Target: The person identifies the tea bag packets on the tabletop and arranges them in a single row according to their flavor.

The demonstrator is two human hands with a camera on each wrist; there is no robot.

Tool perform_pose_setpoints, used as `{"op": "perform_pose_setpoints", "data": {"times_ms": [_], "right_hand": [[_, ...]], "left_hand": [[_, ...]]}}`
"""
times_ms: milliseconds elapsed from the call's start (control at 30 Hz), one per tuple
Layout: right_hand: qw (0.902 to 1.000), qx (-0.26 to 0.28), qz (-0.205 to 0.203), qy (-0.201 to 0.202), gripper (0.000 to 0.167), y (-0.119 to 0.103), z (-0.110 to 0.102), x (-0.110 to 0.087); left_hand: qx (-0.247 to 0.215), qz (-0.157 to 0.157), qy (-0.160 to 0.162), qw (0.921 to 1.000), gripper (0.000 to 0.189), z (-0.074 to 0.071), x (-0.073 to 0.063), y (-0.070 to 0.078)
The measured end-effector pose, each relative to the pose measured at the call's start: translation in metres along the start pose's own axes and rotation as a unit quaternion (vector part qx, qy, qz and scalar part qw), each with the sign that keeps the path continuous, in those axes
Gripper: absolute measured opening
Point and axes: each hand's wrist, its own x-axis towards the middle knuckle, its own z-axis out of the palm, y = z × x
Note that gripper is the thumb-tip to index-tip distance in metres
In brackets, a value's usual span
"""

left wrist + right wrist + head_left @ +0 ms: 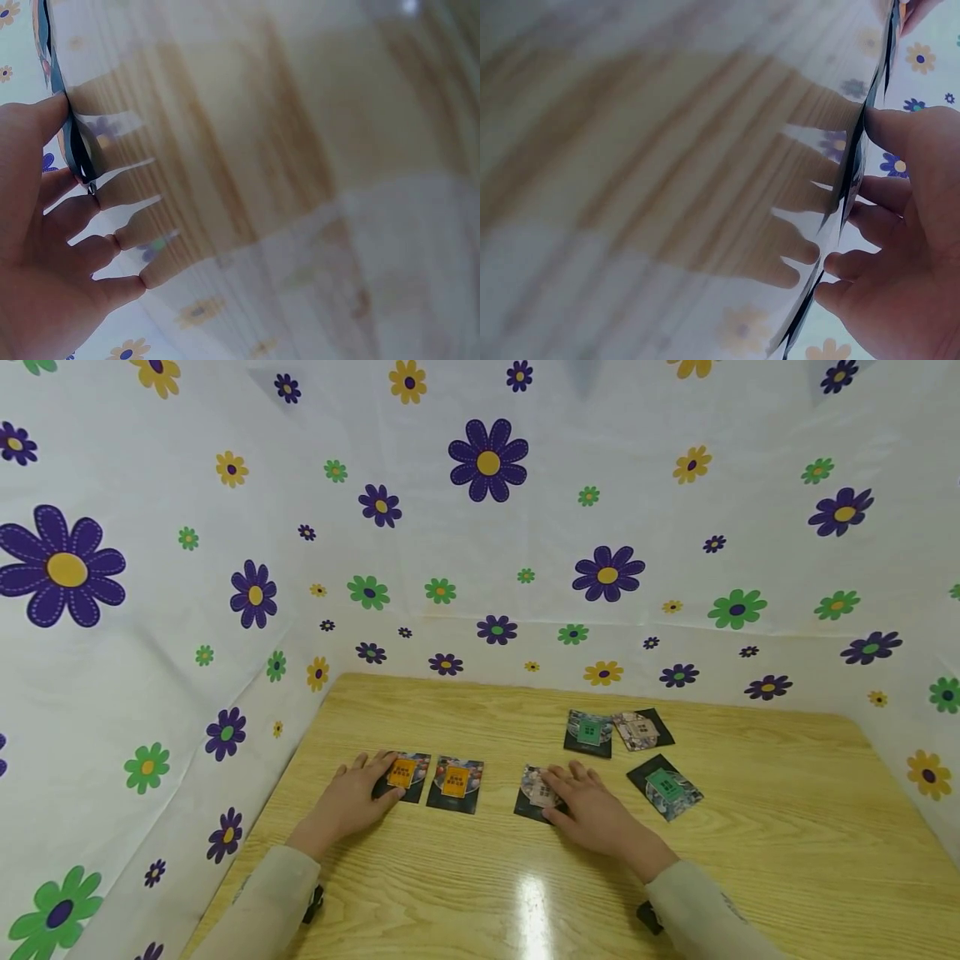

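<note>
Sitting untouched on the pale wooden table (465, 881), the flat, square, dark packet with an orange label (455, 783)! Just left of it, across a slim gap, the left hand (351, 804), grip loose, touches a matching orange-labelled packet's (412, 773) edge. Right of it, past a wider gap, the right hand (594, 812), unclenched, rests on a dark beige-labelled packet (532, 795). Farther right: two dark green-labelled packets (589, 732).

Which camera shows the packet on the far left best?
The head view: the packet faces up, orange label showing. The left wrist view shows it only edge-on; in the right wrist view I can't pick it out.
</note>
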Motion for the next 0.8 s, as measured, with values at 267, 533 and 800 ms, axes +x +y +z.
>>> {"op": "perform_pose_setpoints", "data": {"times_ms": [267,533,800], "right_hand": [[0.9998,0.007,-0.011,-0.014,0.061,-0.008,0.004,0.010],[0.9995,0.014,-0.014,-0.024,0.061,-0.014,0.006,0.017],[0.9991,0.020,-0.021,-0.032,0.062,-0.016,0.009,0.023]], "left_hand": [[-0.004,0.001,0.000,1.0000,0.070,0.001,-0.001,0.001],[-0.003,0.000,0.001,1.0000,0.070,-0.001,-0.002,0.003],[-0.005,-0.001,0.003,1.0000,0.069,-0.004,-0.003,0.005]]}}
